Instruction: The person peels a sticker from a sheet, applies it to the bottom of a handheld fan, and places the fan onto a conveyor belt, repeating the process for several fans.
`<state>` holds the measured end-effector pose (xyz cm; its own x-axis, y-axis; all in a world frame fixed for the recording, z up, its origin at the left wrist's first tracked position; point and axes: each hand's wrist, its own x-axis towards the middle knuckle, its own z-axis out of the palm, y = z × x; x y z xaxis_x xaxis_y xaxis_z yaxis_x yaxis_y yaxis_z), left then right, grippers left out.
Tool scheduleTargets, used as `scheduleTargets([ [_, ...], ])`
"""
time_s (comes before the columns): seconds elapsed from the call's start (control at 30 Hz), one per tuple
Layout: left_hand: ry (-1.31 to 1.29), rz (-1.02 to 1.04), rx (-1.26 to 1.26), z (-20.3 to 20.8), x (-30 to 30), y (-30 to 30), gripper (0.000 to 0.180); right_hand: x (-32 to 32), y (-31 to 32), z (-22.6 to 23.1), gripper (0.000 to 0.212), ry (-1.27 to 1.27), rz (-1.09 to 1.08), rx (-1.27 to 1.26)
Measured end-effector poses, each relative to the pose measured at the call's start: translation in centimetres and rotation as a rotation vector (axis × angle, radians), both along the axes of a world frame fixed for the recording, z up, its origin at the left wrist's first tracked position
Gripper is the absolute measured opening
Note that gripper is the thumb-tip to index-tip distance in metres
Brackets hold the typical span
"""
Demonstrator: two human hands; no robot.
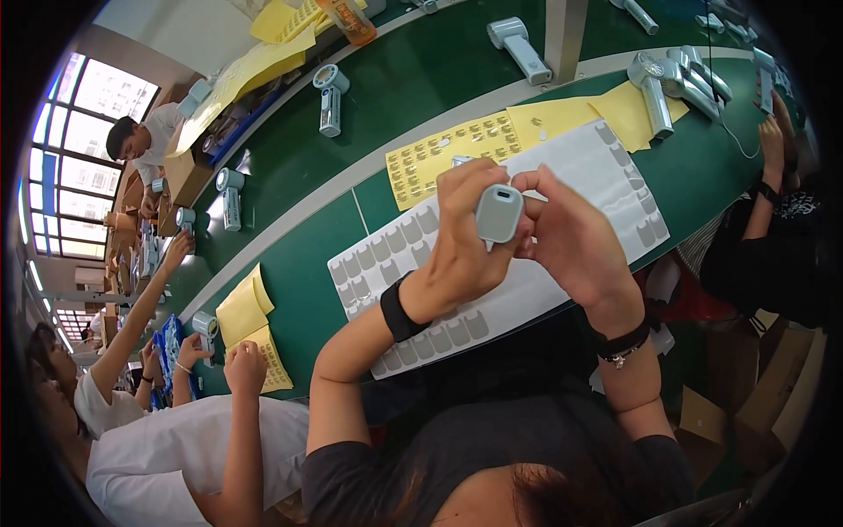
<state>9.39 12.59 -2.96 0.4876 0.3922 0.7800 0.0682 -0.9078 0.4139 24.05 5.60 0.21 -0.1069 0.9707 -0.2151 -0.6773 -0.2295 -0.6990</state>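
Note:
Over the table, my left hand (pixel 461 250) is closed around a pale grey-blue handheld fan (pixel 500 213). Its rounded handle end, with a small dark slot, faces up toward me; the fan's head is mostly hidden behind my hands. The curled fingers of my right hand (pixel 575 237) meet the fan's right side, fingertips partly out of sight. Beneath both hands lies a large white sheet (pixel 562 184) bearing rows of grey, notched stickers (pixel 457 329). Beyond it is a yellow sheet (pixel 457 149) of small dark-printed labels.
More handheld fans stand or lie on the green conveyor (pixel 421 83), with a cluster of fans (pixel 694 83) at the right. Co-workers sit close by: a white sleeve (pixel 176 457) at left, a co-worker's arm (pixel 766 158) at right. Cardboard boxes (pixel 760 378) are at lower right.

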Motion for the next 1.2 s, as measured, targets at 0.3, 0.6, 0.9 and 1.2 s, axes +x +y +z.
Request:
scheduleTargets([
  [0.3, 0.337, 0.159, -0.055, 0.0, -0.5, 11.2, 0.049, 8.8, -4.3, -5.1, 0.012, -1.256, -0.682, 0.117],
  [0.6, 0.853, 0.386, 0.48, -6.0, -2.5, 23.6, 0.051, 14.6, -5.4, -9.2, 0.017, -1.823, -0.688, 0.209],
  [0.9, 0.659, 0.919, 0.228, -7.8, -5.0, 23.8, 0.054, 14.6, -5.1, -9.3, 0.02, -1.795, -0.638, 0.209],
  [1.2, 0.744, 1.085, -0.264, -5.8, -7.1, 24.3, 0.042, 15.0, -4.6, -9.3, 0.017, -1.609, -0.6, 0.189],
])
